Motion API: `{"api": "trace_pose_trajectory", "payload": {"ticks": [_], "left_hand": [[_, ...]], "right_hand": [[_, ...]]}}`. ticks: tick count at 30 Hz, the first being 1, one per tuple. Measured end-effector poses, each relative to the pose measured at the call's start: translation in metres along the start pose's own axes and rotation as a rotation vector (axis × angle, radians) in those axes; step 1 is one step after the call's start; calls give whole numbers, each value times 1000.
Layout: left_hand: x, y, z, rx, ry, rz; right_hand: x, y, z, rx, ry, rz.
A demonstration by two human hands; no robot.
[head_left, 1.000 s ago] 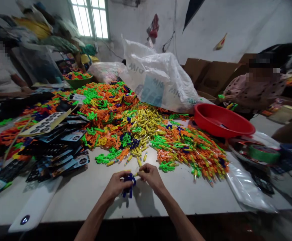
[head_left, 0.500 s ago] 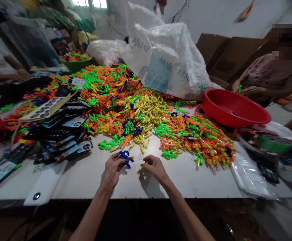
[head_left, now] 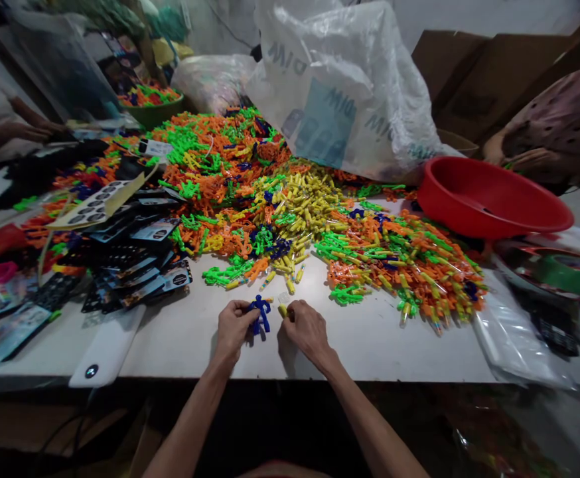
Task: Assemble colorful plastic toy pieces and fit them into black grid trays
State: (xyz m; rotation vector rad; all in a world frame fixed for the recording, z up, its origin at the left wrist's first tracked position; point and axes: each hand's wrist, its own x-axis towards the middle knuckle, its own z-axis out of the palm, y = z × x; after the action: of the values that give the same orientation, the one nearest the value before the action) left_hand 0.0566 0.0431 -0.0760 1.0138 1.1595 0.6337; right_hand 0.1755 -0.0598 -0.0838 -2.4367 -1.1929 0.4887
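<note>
Between the thumb and fingers of my left hand (head_left: pixel 233 326) is a dark blue toy figure (head_left: pixel 260 315), held upright just above the table. My right hand (head_left: pixel 308 328), a short way to the right, pinches a small yellow tube-shaped piece (head_left: pixel 283 311); most of it is hidden by the fingers. A little clear plastic bit (head_left: pixel 285 297) lies on the table just beyond my right fingertips. Past both hands rises a heap of yellow tube pieces (head_left: pixel 304 206), beside a larger pile of orange and green toy figures (head_left: pixel 220 172).
To the right lies a pile of clear-wrapped figures (head_left: pixel 404 265), with a red basin (head_left: pixel 494 199) behind it. Black printed cards (head_left: pixel 141 265) and a white power bank-like slab (head_left: pixel 108 345) are at left. Clear plastic bags (head_left: pixel 513 332) lie near the right edge. Co-workers sit at both sides.
The blue figure has been turned to stand upright in my left hand. The yellow piece in my right hand now points up and away. The view has shifted slightly.
</note>
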Motion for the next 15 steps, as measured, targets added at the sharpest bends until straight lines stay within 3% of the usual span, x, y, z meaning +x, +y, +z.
{"api": "trace_pose_trajectory", "payload": {"ticks": [4,6,11,15], "left_hand": [[-4,8,-2,-263,-49,-193],[-6,10,-3,-315,-86,-232],[-11,11,1,-410,-86,-278],[-17,11,6,-399,-100,-253]], "right_hand": [[-2,5,-2,105,71,-5],[-6,7,-3,297,60,22],[-16,7,-5,1054,-226,95],[-20,4,-4,1374,-250,190]]}}
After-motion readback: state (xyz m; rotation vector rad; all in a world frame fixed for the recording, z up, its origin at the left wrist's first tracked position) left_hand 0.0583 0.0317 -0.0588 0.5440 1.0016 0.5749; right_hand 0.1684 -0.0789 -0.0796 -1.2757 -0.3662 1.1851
